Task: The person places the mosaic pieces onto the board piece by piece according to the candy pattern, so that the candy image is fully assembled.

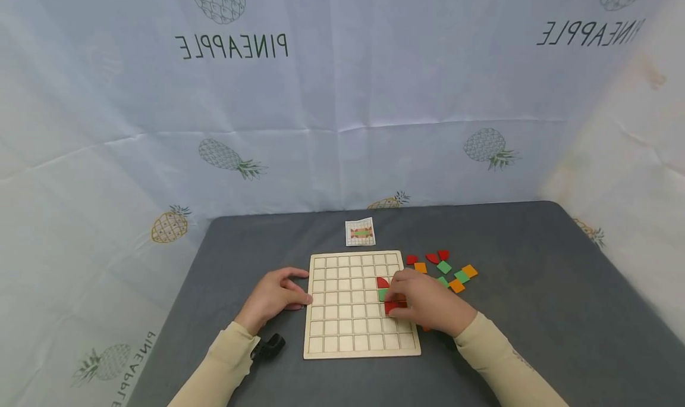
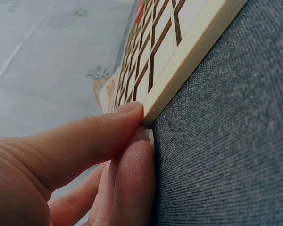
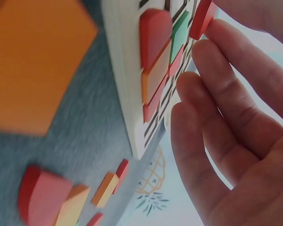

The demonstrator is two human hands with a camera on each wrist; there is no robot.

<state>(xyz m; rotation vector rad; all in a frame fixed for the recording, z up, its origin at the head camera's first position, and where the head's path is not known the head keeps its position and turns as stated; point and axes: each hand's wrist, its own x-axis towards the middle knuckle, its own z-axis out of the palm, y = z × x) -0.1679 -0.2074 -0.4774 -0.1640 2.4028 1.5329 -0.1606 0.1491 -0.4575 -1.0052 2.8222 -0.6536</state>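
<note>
A wooden grid board (image 1: 345, 312) lies on the dark table. At its left edge, my left hand (image 1: 273, 294) grips the rim, with the thumb (image 2: 125, 115) against the board's edge and a bent finger just below. My right hand (image 1: 430, 300) is over the board's right side, pinching a red piece (image 3: 203, 19) between thumb and index finger. Set in nearby cells are a green square (image 3: 180, 35), an orange square (image 3: 156, 73) and a red rounded piece (image 3: 154, 35), along with other red pieces. The hand covers part of these cells in the head view.
Loose red, green (image 1: 444, 267) and orange (image 1: 469, 271) pieces lie right of the board. A small pattern card (image 1: 360, 232) lies behind it. A black strap (image 1: 269, 347) shows by the left wrist. Pineapple-printed cloth (image 1: 342, 97) hangs around the table.
</note>
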